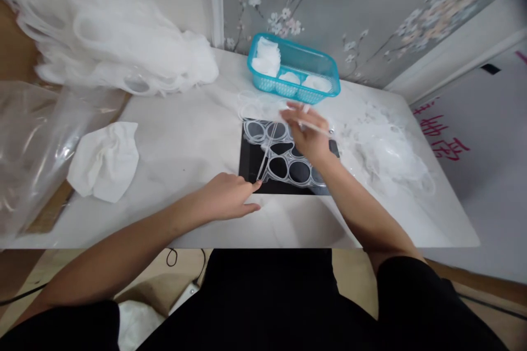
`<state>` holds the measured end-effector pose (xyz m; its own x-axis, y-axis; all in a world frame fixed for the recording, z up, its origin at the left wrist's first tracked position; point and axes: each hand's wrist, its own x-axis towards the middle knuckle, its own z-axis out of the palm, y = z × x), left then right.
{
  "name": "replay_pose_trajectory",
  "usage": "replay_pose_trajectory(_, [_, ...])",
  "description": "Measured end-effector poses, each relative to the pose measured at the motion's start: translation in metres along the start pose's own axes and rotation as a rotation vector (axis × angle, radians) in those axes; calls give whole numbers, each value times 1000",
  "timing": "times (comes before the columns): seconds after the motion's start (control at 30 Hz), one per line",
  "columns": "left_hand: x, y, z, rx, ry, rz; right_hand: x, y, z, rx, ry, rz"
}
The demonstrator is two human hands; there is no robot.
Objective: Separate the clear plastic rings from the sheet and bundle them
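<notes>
A clear plastic sheet with several oval cut-outs [288,159] lies on a black mat [249,160] in front of me. My left hand [230,196] rests at the mat's left front corner. Its index finger is stretched out and touches the lower end of a narrow pale strip [263,163]; the thumb stands apart. Above the mat's right half, my right hand [309,130] is blurred by motion. Its fingers look closed on a thin translucent strip [316,128], and a small white patch shows at the fingers.
A blue basket [335,85] holding stacked white pieces [267,57] stands behind the mat. Tangled clear scraps [391,151] lie at right. On the left are a crumpled white cloth-like piece [107,162], a clear plastic bag [28,148] and a large heap of white sheets [123,38].
</notes>
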<state>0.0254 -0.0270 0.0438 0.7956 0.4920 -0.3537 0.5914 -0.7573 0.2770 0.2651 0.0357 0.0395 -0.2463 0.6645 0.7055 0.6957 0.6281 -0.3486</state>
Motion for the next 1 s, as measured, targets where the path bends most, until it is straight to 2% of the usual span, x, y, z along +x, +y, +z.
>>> replay_pose_trajectory(0.1, [-1, -1, -2, -11, -2, 8, 25, 21, -9, -28, 256, 156])
replay_pose_trajectory(0.2, [1, -1, -2, 8, 39, 22, 26, 16, -24, -12, 331, 251])
replay_pose_trajectory(0.27, [2, 0, -1, 47, 105, 19, 11, -3, -32, 17, 248, 284])
replay_pose_trajectory(0.4, [6, 8, 5, 112, 280, 54, -43, -49, -37, 106, -57, 380])
replay_pose_trajectory(0.53, [7, 18, 14, 168, 398, 161, -86, -67, -31, 234, -243, 511])
replay_pose_trajectory(0.67, [10, 22, 19, 226, 379, 172, -100, -63, -23, 342, -283, 568])
replay_pose_trajectory(0.83, [15, 20, 19, 225, 316, 145, -103, -58, -18, 412, -259, 588])
replay_pose_trajectory(1.0, [15, 19, 20, 231, 308, 144, -105, -58, -17, 449, -249, 603])
